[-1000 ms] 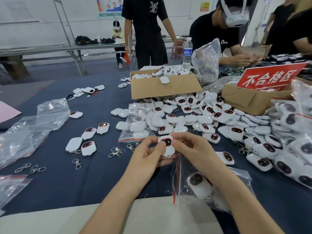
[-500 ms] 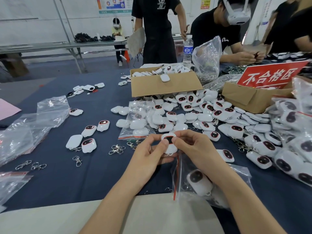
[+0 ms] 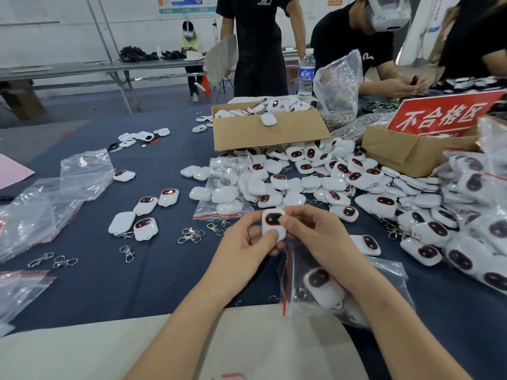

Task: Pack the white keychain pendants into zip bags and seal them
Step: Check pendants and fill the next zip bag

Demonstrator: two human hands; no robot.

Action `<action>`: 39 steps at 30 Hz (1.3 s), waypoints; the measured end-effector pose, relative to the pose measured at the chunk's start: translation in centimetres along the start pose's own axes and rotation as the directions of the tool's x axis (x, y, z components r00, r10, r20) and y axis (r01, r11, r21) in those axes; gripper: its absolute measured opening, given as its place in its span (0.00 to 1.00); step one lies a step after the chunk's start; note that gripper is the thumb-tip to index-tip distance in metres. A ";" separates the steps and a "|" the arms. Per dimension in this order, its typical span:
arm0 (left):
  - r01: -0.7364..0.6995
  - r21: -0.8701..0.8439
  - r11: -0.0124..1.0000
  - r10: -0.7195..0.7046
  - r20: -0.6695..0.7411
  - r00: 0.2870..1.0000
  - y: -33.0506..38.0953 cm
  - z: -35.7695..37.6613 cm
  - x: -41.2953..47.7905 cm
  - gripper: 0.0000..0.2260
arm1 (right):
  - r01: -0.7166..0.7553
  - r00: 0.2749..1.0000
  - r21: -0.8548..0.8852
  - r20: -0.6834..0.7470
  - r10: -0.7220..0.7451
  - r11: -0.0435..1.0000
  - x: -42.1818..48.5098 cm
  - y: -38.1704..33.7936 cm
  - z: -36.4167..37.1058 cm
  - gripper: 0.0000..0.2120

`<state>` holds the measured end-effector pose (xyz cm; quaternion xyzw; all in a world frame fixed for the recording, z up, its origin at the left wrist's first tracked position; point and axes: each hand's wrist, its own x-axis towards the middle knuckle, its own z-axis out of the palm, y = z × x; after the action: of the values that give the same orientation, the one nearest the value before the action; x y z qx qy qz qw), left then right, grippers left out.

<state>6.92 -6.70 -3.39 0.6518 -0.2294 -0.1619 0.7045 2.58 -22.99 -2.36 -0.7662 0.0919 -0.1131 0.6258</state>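
Note:
A white keychain pendant (image 3: 270,225) with a dark red-rimmed window is held upright between both hands above the blue table. My left hand (image 3: 248,244) pinches its lower left side and my right hand (image 3: 315,234) pinches its right edge. Under my right wrist lies a clear zip bag (image 3: 384,281) with a red seal strip, holding at least one pendant (image 3: 322,286). A big heap of loose pendants (image 3: 329,179) spreads across the table behind my hands. A filled zip bag (image 3: 222,193) lies just beyond the held pendant.
Two cardboard boxes (image 3: 263,133) (image 3: 406,152) stand at the back, one with a red sign (image 3: 441,113). Empty clear bags (image 3: 52,193) lie left. Loose metal clasps (image 3: 190,235) and a few pendants (image 3: 145,229) sit left of my hands. Bagged pendants (image 3: 477,209) pile at right. People work opposite.
Both hands have kept hold of the same pendant and turned it slightly; the thumbs have shifted on it. The standing person behind the box has moved.

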 end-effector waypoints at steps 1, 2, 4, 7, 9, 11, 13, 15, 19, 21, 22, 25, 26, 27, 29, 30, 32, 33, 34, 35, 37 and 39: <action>0.003 0.003 1.000 -0.003 -0.006 1.000 0.0 0.0 0.0 0.13 | 0.001 1.000 0.003 0.001 -0.001 1.000 0.0 0.0 0.0 0.06; 0.006 0.008 1.000 -0.006 -0.011 1.000 0.0 0.0 0.0 0.12 | 0.004 1.000 0.006 0.001 -0.004 1.000 0.0 0.0 0.0 0.06; 0.011 0.011 1.000 -0.011 -0.014 1.000 0.0 -0.1 0.1 0.12 | 0.012 1.000 0.009 0.000 -0.012 1.000 -0.1 -0.1 0.0 0.06; 0.014 -0.006 1.000 -0.014 -0.012 1.000 0.0 0.0 0.1 0.12 | 0.012 1.000 0.000 0.002 -0.012 1.000 -0.1 -0.1 0.0 0.06; 0.017 -0.013 1.000 -0.017 -0.015 1.000 0.0 0.0 0.1 0.12 | 0.005 1.000 -0.004 0.004 -0.005 1.000 -0.1 -0.1 0.0 0.07; 0.024 -0.021 0.999 -0.025 -0.025 0.999 0.1 0.1 0.1 0.12 | -0.001 1.000 -0.009 0.004 0.001 1.000 -0.1 -0.1 -0.1 0.08; 0.037 -0.020 0.999 -0.038 -0.033 0.999 0.1 0.2 0.1 0.11 | 0.001 1.000 -0.015 0.004 -0.001 1.000 -0.1 -0.1 -0.1 0.07; 0.045 -0.015 0.999 -0.046 -0.042 0.998 0.1 0.2 0.2 0.10 | 0.008 1.000 -0.017 0.002 -0.008 1.000 -0.1 -0.1 -0.1 0.06; 0.026 -0.049 0.998 -0.030 -0.073 0.997 -0.2 0.1 0.4 0.07 | 0.050 0.999 -0.041 -0.004 -0.050 0.998 -0.1 0.1 0.0 0.05; 0.046 -0.141 0.989 -0.058 -0.082 0.995 -0.1 0.1 0.4 0.08 | 0.061 0.998 -0.034 0.002 -0.061 0.998 -0.1 0.2 -0.1 0.05; 0.051 -0.169 0.984 -0.065 -0.078 0.995 -0.1 0.1 0.4 0.09 | 0.065 0.998 -0.038 0.009 -0.065 0.997 -0.1 0.1 -0.2 0.06; 0.040 -0.157 0.987 -0.049 -0.057 0.997 -0.2 -0.2 0.3 0.10 | 0.085 0.996 -0.050 0.034 -0.083 0.995 -0.2 0.0 -0.3 0.10; 0.040 -0.144 0.989 -0.050 -0.062 0.997 -0.3 -0.4 0.4 0.09 | 0.097 0.994 -0.055 0.047 -0.095 0.994 -0.3 -0.2 -0.3 0.11; 0.043 -0.133 0.990 -0.053 -0.072 0.996 -0.3 -0.4 0.4 0.09 | 0.112 0.992 -0.068 0.060 -0.108 0.991 -0.4 -0.3 -0.2 0.13; 0.056 -0.124 0.991 -0.067 -0.087 0.994 -0.3 -0.4 0.4 0.11 | 0.133 0.989 -0.104 0.082 -0.125 0.986 -0.6 -0.5 -0.2 0.14; 0.061 -0.121 0.991 -0.072 -0.089 0.993 -0.3 -0.4 0.4 0.13 | 0.137 0.988 -0.112 0.085 -0.127 0.984 -0.6 -0.6 -0.2 0.14; 0.060 -0.107 0.992 -0.069 -0.083 0.994 -0.2 -0.4 0.4 0.12 | 0.137 0.988 -0.106 0.086 -0.129 0.985 -0.7 -0.7 -0.2 0.14; 0.055 -0.102 0.993 -0.064 -0.083 0.994 -0.2 -0.3 0.4 0.11 | 0.139 0.988 -0.101 0.085 -0.131 0.985 -0.7 -0.6 -0.2 0.14; 0.054 -0.107 0.993 -0.063 -0.087 0.994 -0.2 -0.3 0.5 0.10 | 0.140 0.988 -0.097 0.083 -0.132 0.985 -0.7 -0.6 -0.2 0.13; 0.062 -0.124 0.990 -0.074 -0.092 0.993 -0.2 -0.2 0.6 0.09 | 0.135 0.989 -0.090 0.078 -0.128 0.987 -0.6 -0.5 -0.2 0.11; 0.087 -0.158 0.984 -0.104 -0.101 0.989 -0.2 -0.1 0.7 0.11 | 0.118 0.991 -0.062 0.075 -0.113 0.991 -0.5 -0.4 -0.1 0.07; 0.098 -0.142 0.985 -0.115 -0.112 0.987 0.0 -0.1 0.6 0.14 | 0.117 0.990 -0.062 0.082 -0.112 0.991 -0.5 -0.3 -0.1 0.06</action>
<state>7.50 -7.00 -3.35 0.6222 -0.1397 -0.1752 0.7501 2.11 -22.89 -2.08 -0.7946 0.0269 -0.1157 0.5954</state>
